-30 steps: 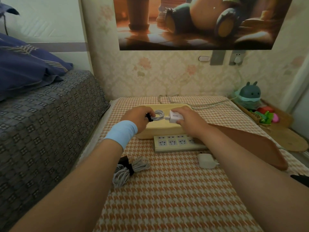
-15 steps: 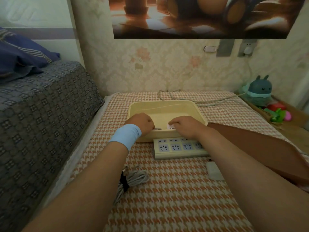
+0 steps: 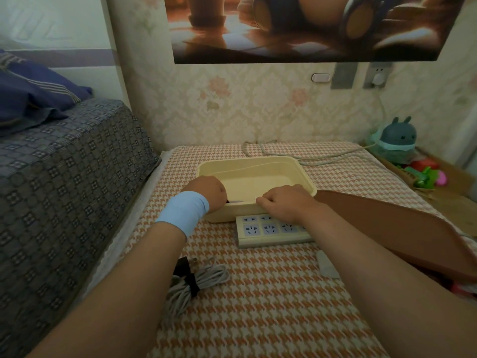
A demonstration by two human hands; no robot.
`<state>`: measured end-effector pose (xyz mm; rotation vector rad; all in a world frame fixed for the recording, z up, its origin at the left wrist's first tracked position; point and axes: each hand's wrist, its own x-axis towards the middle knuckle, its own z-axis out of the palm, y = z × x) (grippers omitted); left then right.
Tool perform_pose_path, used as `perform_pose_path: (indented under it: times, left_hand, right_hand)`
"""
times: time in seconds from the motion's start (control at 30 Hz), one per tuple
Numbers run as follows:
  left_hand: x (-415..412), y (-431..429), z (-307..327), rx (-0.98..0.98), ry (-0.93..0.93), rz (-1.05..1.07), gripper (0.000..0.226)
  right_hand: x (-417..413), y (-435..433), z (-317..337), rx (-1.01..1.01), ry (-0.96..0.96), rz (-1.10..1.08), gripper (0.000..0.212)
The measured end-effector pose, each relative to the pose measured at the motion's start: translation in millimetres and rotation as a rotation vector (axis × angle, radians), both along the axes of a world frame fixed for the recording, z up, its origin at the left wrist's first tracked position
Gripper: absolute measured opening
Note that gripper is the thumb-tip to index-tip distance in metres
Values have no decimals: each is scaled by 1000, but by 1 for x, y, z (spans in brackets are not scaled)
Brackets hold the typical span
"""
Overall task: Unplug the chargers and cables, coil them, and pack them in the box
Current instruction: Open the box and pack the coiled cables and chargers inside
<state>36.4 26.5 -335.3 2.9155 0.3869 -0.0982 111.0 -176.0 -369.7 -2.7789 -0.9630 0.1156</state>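
A pale yellow box [image 3: 284,165] stands on the checked table. My left hand [image 3: 206,191], with a blue wristband, and my right hand [image 3: 286,200] both reach over the box's near rim, fingers curled down inside. A sliver of the white charger and its coiled cable [image 3: 236,202] shows between them, mostly hidden by the rim. A white power strip [image 3: 268,229] lies just in front of the box, under my right wrist. A grey coiled cable [image 3: 196,282] with a black strap and plug lies nearer to me on the left. A small white charger [image 3: 326,264] lies by my right forearm.
A sofa arm with a dark patterned cover [image 3: 64,177] borders the table on the left. A brown leather piece [image 3: 400,228] lies at the right. A grey cord [image 3: 309,157] runs behind the box toward a wall socket [image 3: 378,76]. Toys [image 3: 398,140] stand at the far right.
My hands have lowered the white charger and its coiled cable from above the box down into it, behind the near rim. My view has tipped downward slightly.
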Motion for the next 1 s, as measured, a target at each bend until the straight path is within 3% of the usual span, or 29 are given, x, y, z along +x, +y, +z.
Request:
perform_pose_path:
  times: [0.13, 0.2, 0.27, 0.47, 0.6, 0.7, 0.83, 0.9, 1.0]
  left_hand:
    - [-7, 1, -4, 18, 105, -34, 34]
    - [-10, -2, 1, 40, 130, -93, 32]
    - [-15, -2, 4, 27, 80, -129, 31]
    - [-46, 13, 18, -6, -99, -127, 39]
    - [-81, 18, 26, -30, -144, -94, 40]
    - [-112, 16, 30, -85, -26, -57, 39]
    - [-153, 16, 21, -119, 263, -8, 51]
    - [-171, 19, 12, -99, 335, 9, 59]
    - [-189, 21, 10, -49, 261, -6, 50]
  right_hand:
    - [-1, 3, 2, -8, -15, 11, 42]
    - [-5, 9, 3, -16, 0, 53, 49]
    - [-13, 16, 6, -26, -15, 96, 58]
    - [-43, 28, 30, 117, -145, 180, 49]
    - [-82, 40, 45, 236, 75, 224, 37]
    - [-115, 51, 45, 81, 212, 295, 40]
    - [-149, 64, 32, -166, 321, 364, 70]
    - [-159, 67, 24, -187, 244, 334, 65]
    - [-166, 61, 20, -241, 226, 280, 50]
